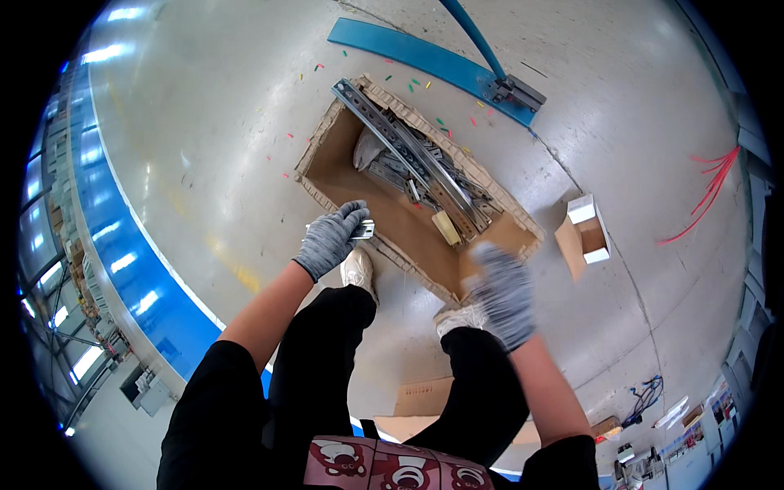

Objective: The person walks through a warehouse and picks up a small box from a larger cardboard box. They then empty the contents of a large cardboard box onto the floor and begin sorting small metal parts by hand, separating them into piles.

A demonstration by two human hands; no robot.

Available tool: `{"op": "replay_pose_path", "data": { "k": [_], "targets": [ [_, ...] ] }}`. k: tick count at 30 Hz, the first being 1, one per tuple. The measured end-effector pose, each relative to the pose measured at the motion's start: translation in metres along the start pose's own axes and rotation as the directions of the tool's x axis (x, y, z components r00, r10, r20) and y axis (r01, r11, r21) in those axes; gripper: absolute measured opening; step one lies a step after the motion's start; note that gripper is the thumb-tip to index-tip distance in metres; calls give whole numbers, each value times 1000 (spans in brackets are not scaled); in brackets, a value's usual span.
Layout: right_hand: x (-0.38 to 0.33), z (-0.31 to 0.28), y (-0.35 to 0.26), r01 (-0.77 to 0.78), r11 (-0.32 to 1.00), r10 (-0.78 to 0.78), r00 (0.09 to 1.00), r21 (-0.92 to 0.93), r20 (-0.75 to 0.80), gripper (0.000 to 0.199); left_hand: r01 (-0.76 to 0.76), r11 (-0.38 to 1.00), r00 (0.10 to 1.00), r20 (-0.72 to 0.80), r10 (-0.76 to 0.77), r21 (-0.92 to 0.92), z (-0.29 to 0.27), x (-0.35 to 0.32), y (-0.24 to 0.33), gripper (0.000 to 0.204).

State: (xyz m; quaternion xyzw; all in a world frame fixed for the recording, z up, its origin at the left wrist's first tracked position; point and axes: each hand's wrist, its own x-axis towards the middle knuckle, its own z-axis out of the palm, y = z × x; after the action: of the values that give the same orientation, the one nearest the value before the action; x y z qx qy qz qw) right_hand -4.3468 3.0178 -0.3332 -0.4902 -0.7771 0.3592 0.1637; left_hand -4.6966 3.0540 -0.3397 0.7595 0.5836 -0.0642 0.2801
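Note:
My left hand point(331, 237), in a grey knit glove, is closed around a short silver metal piece point(363, 229) that sticks out past the fingers. It hovers at the near left side of an open cardboard box point(322, 145). Over the box's near right edge is my right hand point(504, 298), gloved too; motion smears its fingers, and I cannot tell whether it holds anything. Inside the box lie long metal rails point(392, 135), heaped smaller metal parts point(408, 175) and a yellowish block point(446, 228).
Beyond the box stands a blue metal base with an upright bar point(425, 61). Small coloured bits dot the floor around it. A small open white carton point(590, 233) is to the right, with red strands point(710, 196) farther off. My shoes flank the box's near side.

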Motion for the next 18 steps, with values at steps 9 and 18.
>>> {"op": "replay_pose_path", "data": {
  "k": [9,18],
  "targets": [
    [69,145,-26,-102,995,88,835,-5,543,64,-203,977,977,-76,198,-60,20,13,-41,32],
    [125,65,-33,-181,973,71,827,144,558,60,-285,606,591,-634,-498,-742,-14,24,-85,20]
  ]
}}
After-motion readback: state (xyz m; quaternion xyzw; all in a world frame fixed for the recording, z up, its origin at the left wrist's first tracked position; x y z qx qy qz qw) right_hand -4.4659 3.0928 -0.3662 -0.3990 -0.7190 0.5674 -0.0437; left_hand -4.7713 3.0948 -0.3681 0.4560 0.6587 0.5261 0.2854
